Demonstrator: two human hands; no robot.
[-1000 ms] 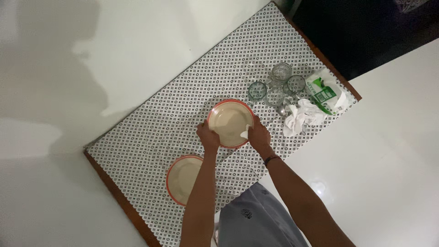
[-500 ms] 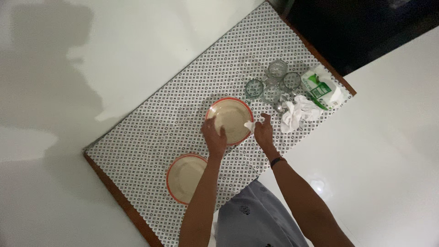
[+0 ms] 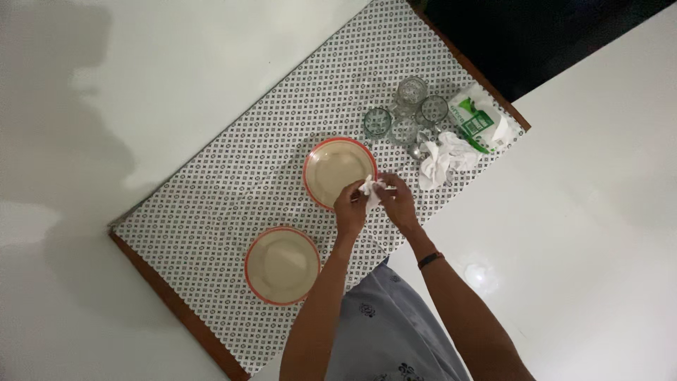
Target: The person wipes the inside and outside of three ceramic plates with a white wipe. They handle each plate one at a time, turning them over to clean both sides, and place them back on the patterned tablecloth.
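**Holding a small white tissue between both hands, just off the far plate's rim**

Looking down from the head camera, I see my left hand (image 3: 350, 204) and right hand (image 3: 397, 201) meeting over the patterned tabletop (image 3: 233, 190), both pinching one small white tissue (image 3: 369, 187). Each grip is closed on that tissue, fingertips facing each other, with the wad sticking up between them.

The relation that counts: the tissue sits at the near right edge of the far red-rimmed plate (image 3: 337, 169), and the plate's bowl lies up and to the left of the grip. My left hand is the nearer one; it overlaps the plate's rim, though I cannot tell whether it touches. My right hand is just clear of the rim.

A second red-rimmed plate (image 3: 282, 264) lies nearer me, to the left of my left forearm, apart from both hands. Beyond the right hand lie a crumpled white cloth (image 3: 441, 161), a cluster of clear glasses (image 3: 402, 116), and a green-and-white packet (image 3: 479, 120).
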